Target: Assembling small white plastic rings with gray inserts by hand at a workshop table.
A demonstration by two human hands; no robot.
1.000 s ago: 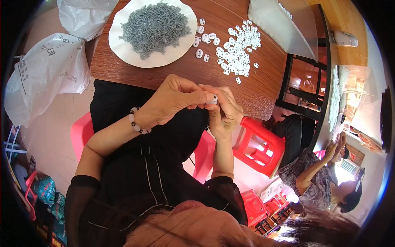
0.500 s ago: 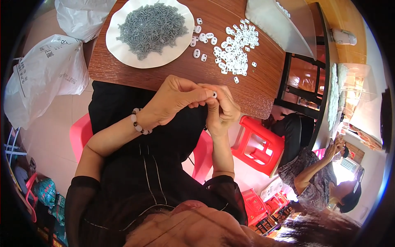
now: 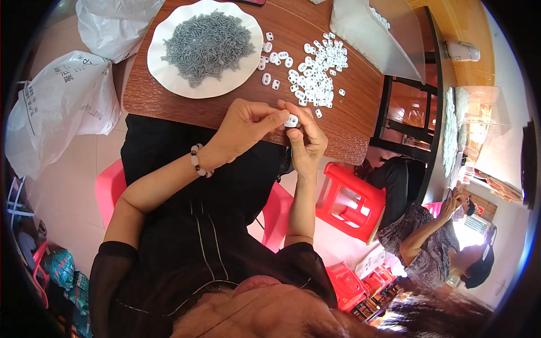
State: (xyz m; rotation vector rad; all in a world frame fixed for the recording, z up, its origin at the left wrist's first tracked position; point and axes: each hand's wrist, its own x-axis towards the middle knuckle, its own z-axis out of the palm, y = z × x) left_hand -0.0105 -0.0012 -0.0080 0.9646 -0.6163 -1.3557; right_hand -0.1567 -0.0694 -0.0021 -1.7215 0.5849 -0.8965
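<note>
Just off the table's front edge, my left hand point(image 3: 245, 128) pinches a small white two-hole cord lock point(image 3: 291, 120) between thumb and fingers. My right hand point(image 3: 307, 143) closes on the same piece from the other side, its thumb beneath and its forefinger above. Beyond my left hand stands a white scalloped plate point(image 3: 160, 76), heaped with small grey springs point(image 3: 208, 45). To the right of the plate, several similar white pieces point(image 3: 266, 79) lie loose. A larger pile of white two-hole parts point(image 3: 318, 73) spreads further right.
The brown wooden table point(image 3: 349, 127) carries a pale scoop-like tray point(image 3: 366, 34) at its far right. White sacks point(image 3: 62, 101) stand to the left. A red stool point(image 3: 352, 203) is at the right, near another person point(image 3: 422, 242) at a neighbouring table.
The white cord lock has turned and shows more of itself between my fingers. My right thumb has dropped lower and my right fingers have spread a little.
</note>
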